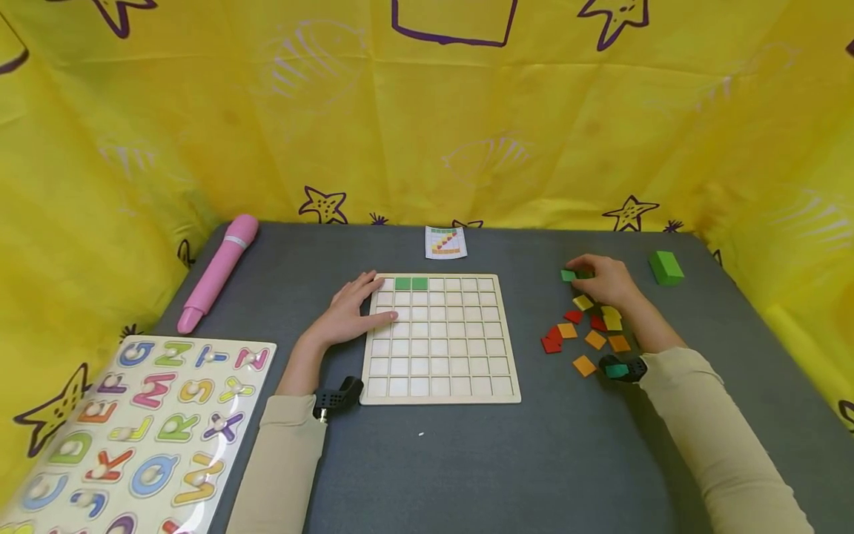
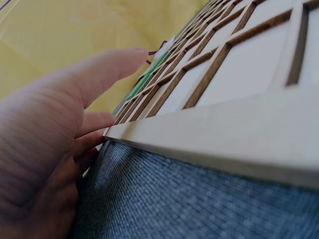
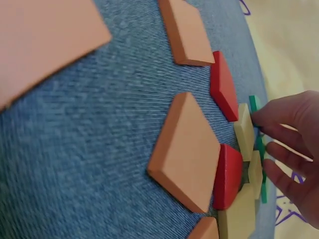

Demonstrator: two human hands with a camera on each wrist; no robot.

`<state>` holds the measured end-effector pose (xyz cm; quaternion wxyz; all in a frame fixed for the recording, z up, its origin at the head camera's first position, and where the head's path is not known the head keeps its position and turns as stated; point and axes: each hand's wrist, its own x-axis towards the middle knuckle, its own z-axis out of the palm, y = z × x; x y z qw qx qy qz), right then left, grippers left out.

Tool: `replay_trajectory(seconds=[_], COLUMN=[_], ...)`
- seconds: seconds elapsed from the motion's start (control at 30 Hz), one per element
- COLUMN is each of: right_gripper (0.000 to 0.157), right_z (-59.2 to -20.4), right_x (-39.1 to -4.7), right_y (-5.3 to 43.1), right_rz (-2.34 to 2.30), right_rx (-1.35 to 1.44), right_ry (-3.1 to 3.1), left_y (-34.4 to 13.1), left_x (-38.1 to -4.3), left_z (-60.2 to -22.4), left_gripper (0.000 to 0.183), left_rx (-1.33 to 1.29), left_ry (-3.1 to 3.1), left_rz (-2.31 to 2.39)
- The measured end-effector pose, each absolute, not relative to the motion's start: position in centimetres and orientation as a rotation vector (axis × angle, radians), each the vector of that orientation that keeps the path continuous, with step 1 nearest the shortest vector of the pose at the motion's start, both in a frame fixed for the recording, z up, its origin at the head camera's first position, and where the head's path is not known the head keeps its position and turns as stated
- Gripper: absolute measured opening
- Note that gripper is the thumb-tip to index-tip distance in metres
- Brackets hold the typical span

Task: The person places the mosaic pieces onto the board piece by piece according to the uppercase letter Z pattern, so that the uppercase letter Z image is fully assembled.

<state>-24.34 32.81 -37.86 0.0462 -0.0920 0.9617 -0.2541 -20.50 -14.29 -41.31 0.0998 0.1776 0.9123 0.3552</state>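
Note:
My left hand (image 1: 347, 311) rests at the left edge of a wooden grid board (image 1: 440, 400), its thumb reaching over the cells and its fingers along the rim. Two green square tiles (image 1: 411, 283) sit side by side in the board's top row. To the right, my right hand (image 1: 603, 280) pinches a green tile (image 1: 568, 275) between thumb and fingertips, low over the table. More green (image 3: 264, 191) shows beneath those fingers in the right wrist view, partly hidden. Nearer me lie loose yellow tiles (image 1: 611, 319), red tiles (image 1: 551, 345) and orange tiles (image 1: 584, 366).
Behind the board lies a small pattern card (image 1: 445, 243). A green block (image 1: 666, 268) stands at the far right. On the left are a pink microphone-shaped object (image 1: 220, 274) and a letter puzzle board (image 1: 150, 397). Yellow printed cloth (image 1: 427, 133) hangs around the grey table (image 1: 480, 467).

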Motion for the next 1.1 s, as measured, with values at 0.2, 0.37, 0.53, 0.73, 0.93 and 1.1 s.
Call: replay_trajectory(seconds=[0.2,0.37,0.53,0.73,0.93,1.1], right_gripper=[0.034,0.035,0.036,0.035,0.031,0.026], right_z=[-38.2,-38.2,-38.4,-38.5,-38.7,-38.7], right_x=[-24.1,-24.0,-24.4,-24.7,-24.8,-24.7], right_y=[32.2,30.5,27.9,24.2,20.7,18.0], right_rz=[-0.84,-0.922,-1.035,-1.157,-1.215,-1.233], right_rx=[-0.258,-0.297,-0.342,-0.37,-0.452,-0.549], right_ry=[2.957,2.982,2.957,2.892,2.84,2.787], left_y=[-14.2,-14.2,-14.3,-14.3,-14.4,-14.4], left_x=[-20.5,-20.6,-20.6,-20.6,-20.5,-20.4], left_z=[-41.3,-41.3,-41.4,-41.4,-41.4,-41.3], left_gripper=[0.082,0.082,0.081,0.081,0.081,0.08], left_rx=[0.538,0.535,0.537,0.537,0.53,0.542], left_ry=[2.698,2.697,2.699,2.7,2.697,2.698], left_rz=[1.053,1.057,1.055,1.062,1.073,1.083])
